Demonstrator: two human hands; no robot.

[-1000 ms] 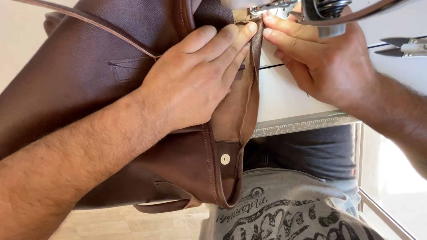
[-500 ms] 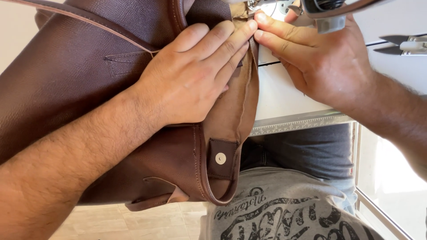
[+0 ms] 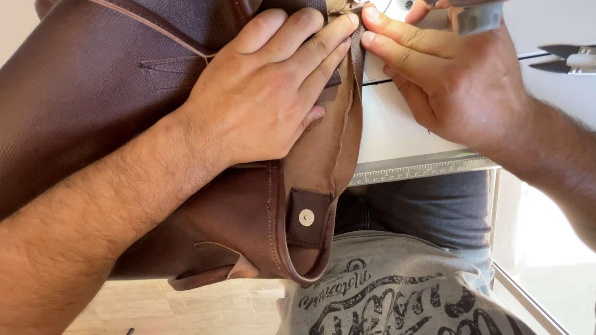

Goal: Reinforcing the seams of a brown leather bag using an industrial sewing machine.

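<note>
Left hand (image 3: 261, 99) flat on brown leather bag (image 3: 93, 105), fingers together, right hand (image 3: 447, 80) fingertips pressing bag edge beside left fingertips, snap button (image 3: 306, 217) below left fingers, thread snips (image 3: 571, 59) beyond right knuckles

White work table (image 3: 397, 133) with ruler edge, pale tiled floor (image 3: 205, 310), bright daylight at right

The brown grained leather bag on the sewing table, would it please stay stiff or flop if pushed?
The brown grained leather bag probably flops: its lower edge droops off the white table. Likely pliable too, since its seam folds under the left hand and right hand.
</note>
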